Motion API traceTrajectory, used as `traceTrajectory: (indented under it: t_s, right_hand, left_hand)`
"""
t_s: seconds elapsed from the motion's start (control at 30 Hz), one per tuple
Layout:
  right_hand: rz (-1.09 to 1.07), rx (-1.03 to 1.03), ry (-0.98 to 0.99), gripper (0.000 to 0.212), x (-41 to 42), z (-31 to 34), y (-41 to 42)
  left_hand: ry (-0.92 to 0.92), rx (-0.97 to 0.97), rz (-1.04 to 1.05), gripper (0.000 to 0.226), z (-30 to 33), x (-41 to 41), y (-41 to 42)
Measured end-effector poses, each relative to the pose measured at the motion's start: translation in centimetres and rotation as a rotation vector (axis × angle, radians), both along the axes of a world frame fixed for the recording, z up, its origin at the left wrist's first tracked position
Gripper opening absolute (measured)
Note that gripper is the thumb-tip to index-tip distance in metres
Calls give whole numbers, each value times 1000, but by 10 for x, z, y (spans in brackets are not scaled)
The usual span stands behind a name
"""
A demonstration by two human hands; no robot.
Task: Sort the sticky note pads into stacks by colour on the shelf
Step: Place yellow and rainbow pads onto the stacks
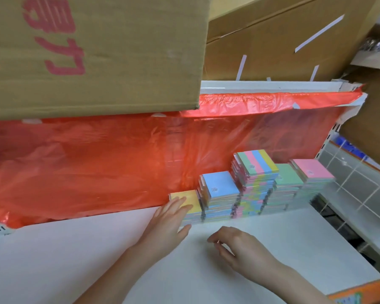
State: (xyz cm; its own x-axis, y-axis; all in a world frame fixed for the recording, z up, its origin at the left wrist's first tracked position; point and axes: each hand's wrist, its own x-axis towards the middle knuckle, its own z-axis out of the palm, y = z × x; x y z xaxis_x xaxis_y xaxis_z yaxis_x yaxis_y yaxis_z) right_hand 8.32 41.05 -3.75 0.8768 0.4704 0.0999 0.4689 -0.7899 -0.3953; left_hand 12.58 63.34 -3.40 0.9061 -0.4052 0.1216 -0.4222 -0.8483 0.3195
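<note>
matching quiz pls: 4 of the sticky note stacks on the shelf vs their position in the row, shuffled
Stacks:
1. yellow-topped stack
2. blue-topped stack
3. striped multicolour stack
4. pink-topped stack

Positions:
A. tallest, middle of the row
B. far right end
C. far left, under the left hand
D. second from left

Pairs: 1-C, 2-D, 3-A, 4-B

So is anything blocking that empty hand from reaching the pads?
Nothing visible does. The right hand hovers over bare white shelf, with open surface between it and the stacks, such as the blue-topped stack.
</note>
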Motion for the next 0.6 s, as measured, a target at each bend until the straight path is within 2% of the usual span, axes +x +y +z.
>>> traceTrajectory:
  t_s: [0.1, 0.13, 0.23, 0.27, 0.6]
  right_hand:
    - [35, -76, 17, 30, -11, -8, 9]
    - [44, -92, 14, 31, -14, -9, 12]
    - [58, -89, 22, 31, -24, -8, 22]
    - [66, -88, 22, 30, -27, -7, 26]
    - [190, -19, 16, 27, -57, -8, 90]
  left_hand:
    - [18, -47, 59, 76, 1, -36, 9]
    - [22, -52, 87, 73, 0, -47, 12]
    - [35, -50, 200, 39, -5, -76, 24]
    - [35, -55, 241, 36, -5, -87, 28]
    - [27, -14, 612, 37, -8, -192, 84]
